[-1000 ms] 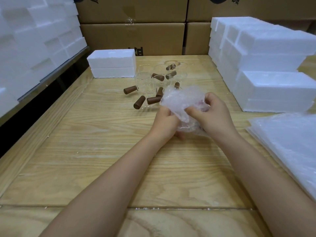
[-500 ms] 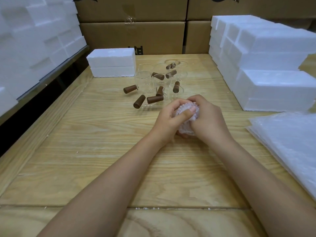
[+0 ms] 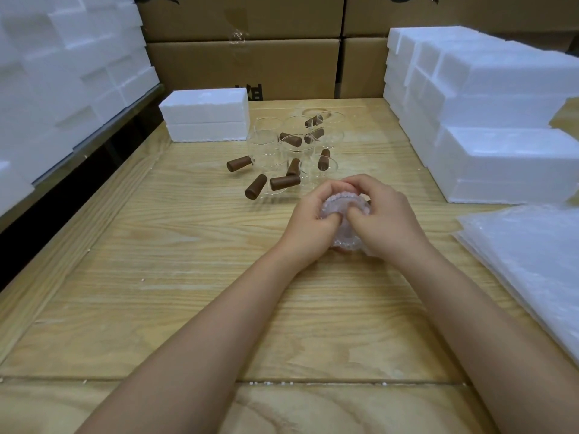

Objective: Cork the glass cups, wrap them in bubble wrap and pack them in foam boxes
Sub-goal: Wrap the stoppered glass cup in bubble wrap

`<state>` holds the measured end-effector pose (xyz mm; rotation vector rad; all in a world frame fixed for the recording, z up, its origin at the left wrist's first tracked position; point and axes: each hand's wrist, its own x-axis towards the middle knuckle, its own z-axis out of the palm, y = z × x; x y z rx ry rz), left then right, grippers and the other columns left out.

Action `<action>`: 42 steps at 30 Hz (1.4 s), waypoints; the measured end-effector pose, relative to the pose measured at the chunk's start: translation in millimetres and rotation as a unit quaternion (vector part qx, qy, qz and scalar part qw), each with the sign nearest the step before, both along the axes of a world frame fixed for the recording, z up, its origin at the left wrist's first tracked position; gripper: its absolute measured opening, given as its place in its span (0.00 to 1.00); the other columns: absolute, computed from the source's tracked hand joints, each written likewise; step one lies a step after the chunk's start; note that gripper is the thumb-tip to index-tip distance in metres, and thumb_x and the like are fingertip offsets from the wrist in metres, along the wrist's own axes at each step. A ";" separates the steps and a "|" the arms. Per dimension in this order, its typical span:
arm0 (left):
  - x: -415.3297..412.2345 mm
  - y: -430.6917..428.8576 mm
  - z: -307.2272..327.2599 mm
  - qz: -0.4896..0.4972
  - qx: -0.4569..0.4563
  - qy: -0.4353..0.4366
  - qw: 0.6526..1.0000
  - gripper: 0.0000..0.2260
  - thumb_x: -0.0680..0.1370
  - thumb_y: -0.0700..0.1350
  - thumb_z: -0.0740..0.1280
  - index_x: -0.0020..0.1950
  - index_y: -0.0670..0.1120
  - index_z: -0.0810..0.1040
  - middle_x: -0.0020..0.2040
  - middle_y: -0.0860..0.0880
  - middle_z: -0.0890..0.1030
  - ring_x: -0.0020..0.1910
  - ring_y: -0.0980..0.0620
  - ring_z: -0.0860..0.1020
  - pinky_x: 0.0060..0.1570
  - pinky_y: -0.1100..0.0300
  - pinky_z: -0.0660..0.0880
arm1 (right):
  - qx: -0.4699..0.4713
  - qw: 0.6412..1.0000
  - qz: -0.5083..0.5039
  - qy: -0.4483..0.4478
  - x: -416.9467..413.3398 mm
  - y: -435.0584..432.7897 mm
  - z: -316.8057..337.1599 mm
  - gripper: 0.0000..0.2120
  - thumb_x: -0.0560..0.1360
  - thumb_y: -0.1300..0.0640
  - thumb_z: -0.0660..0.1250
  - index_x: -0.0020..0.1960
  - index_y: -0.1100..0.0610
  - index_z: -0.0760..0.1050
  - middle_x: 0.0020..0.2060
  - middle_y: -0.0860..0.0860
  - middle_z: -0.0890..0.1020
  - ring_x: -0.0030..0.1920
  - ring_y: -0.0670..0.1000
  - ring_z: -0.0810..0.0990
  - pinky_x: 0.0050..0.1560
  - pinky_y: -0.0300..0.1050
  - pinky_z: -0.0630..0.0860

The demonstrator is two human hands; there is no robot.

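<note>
Both hands are clutching a bubble-wrapped bundle (image 3: 344,208) over the wooden table (image 3: 156,277): left hand (image 3: 313,225) and right hand (image 3: 383,219) are curling tight around it (translucent, crinkled, pinkish, contents hidden). Glass cups (image 3: 296,151) with brown corks (image 3: 256,186) are sitting just behind.

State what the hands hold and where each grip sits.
Both hold one bubble-wrap bundle: left hand on its left side, right hand on its right.
</note>
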<state>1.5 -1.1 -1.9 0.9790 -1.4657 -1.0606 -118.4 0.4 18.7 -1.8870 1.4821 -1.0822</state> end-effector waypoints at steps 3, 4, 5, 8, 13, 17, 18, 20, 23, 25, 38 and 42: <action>-0.8 4.2 0.5 -0.031 -0.007 0.006 0.999 0.17 0.72 0.25 0.61 0.54 0.41 0.76 0.45 0.53 0.79 0.43 0.63 0.78 0.46 0.68 0.74 | -0.049 0.997 -0.058 0.018 5.9 0.8 -0.9 0.21 0.66 0.70 0.59 0.51 0.50 0.77 0.45 0.45 0.78 0.46 0.46 0.74 0.42 0.36 0.68; -1.0 5.3 1.6 -0.041 -0.008 0.014 0.999 0.17 0.71 0.26 0.62 0.54 0.42 0.76 0.46 0.53 0.79 0.43 0.62 0.78 0.46 0.67 0.74 | -0.061 0.995 -0.068 0.034 6.5 0.4 -1.1 0.22 0.65 0.71 0.59 0.52 0.51 0.77 0.46 0.45 0.76 0.47 0.46 0.73 0.44 0.37 0.66; -1.5 5.8 2.5 -0.043 -0.009 0.017 0.999 0.17 0.70 0.27 0.62 0.54 0.43 0.76 0.46 0.53 0.79 0.44 0.61 0.78 0.47 0.67 0.74 | -0.069 0.994 -0.073 0.046 6.8 0.0 -1.5 0.23 0.65 0.71 0.59 0.52 0.51 0.77 0.47 0.45 0.75 0.47 0.46 0.72 0.45 0.37 0.65; -3.3 3.9 -0.1 -0.010 -0.016 0.001 1.000 0.22 0.71 0.24 0.59 0.51 0.49 0.77 0.49 0.52 0.80 0.49 0.58 0.79 0.51 0.66 0.74 | -0.065 0.995 -0.061 0.053 6.0 -1.4 -2.4 0.22 0.67 0.70 0.61 0.57 0.52 0.76 0.51 0.46 0.76 0.50 0.46 0.73 0.47 0.35 0.65; -2.3 -1.0 -3.0 0.085 -0.014 -0.019 0.996 0.26 0.66 0.24 0.57 0.49 0.52 0.79 0.51 0.54 0.81 0.52 0.64 0.78 0.52 0.71 0.73 | 0.046 0.998 -0.030 0.014 -2.2 -2.4 -0.5 0.27 0.70 0.59 0.66 0.68 0.49 0.67 0.51 0.44 0.74 0.48 0.45 0.74 0.43 0.37 0.67; -3.0 -1.8 -2.9 0.101 -0.006 -0.018 0.995 0.26 0.64 0.25 0.57 0.48 0.50 0.80 0.51 0.52 0.82 0.52 0.62 0.77 0.46 0.76 0.70 | 0.091 0.994 -0.034 0.058 -4.2 -3.3 -5.6 0.25 0.70 0.60 0.64 0.66 0.48 0.68 0.44 0.49 0.79 0.38 0.44 0.76 0.29 0.34 0.67; -3.3 -1.4 -3.0 0.100 -0.007 -0.016 0.995 0.25 0.64 0.25 0.57 0.48 0.50 0.80 0.52 0.51 0.82 0.53 0.59 0.78 0.47 0.75 0.71 | 0.084 0.994 -0.036 0.058 -2.8 -3.3 -6.5 0.24 0.70 0.61 0.63 0.65 0.48 0.69 0.44 0.51 0.80 0.37 0.45 0.77 0.28 0.33 0.67; -3.1 0.2 -1.9 0.095 -0.012 -0.014 0.995 0.25 0.64 0.25 0.57 0.48 0.49 0.81 0.53 0.50 0.82 0.55 0.56 0.78 0.50 0.73 0.71 | 0.066 0.995 -0.042 0.062 0.1 -2.7 -7.8 0.24 0.70 0.63 0.61 0.64 0.49 0.69 0.44 0.54 0.79 0.38 0.49 0.77 0.29 0.36 0.67; -1.6 2.4 2.4 0.045 -0.032 -0.014 0.998 0.20 0.65 0.32 0.63 0.53 0.46 0.81 0.56 0.45 0.81 0.60 0.51 0.76 0.61 0.62 0.71 | 0.035 0.994 -0.063 0.076 0.2 -3.1 -10.1 0.23 0.71 0.64 0.60 0.65 0.49 0.69 0.43 0.55 0.78 0.39 0.54 0.76 0.33 0.43 0.68; -0.5 3.4 4.0 0.022 -0.040 -0.007 0.999 0.18 0.66 0.37 0.64 0.54 0.46 0.80 0.58 0.43 0.80 0.63 0.48 0.75 0.65 0.55 0.69 | 0.024 0.994 -0.065 0.081 -1.3 -3.8 -11.1 0.22 0.72 0.63 0.59 0.64 0.49 0.69 0.40 0.52 0.76 0.38 0.54 0.75 0.34 0.44 0.67; 6.5 -10.3 -4.8 0.201 0.004 0.060 0.978 0.23 0.69 0.26 0.58 0.38 0.55 0.79 0.41 0.60 0.81 0.44 0.60 0.80 0.44 0.63 0.77 | -0.008 0.990 0.137 -0.014 -14.2 5.8 8.1 0.21 0.68 0.55 0.69 0.60 0.47 0.68 0.53 0.48 0.73 0.40 0.44 0.75 0.42 0.34 0.71; 12.5 -13.0 -4.6 0.184 0.037 0.105 0.977 0.22 0.70 0.26 0.60 0.39 0.53 0.81 0.42 0.53 0.82 0.45 0.51 0.81 0.44 0.48 0.80 | 0.033 0.988 0.143 -0.054 -24.5 -1.2 3.9 0.14 0.73 0.67 0.68 0.50 0.50 0.71 0.43 0.51 0.78 0.40 0.51 0.78 0.46 0.47 0.74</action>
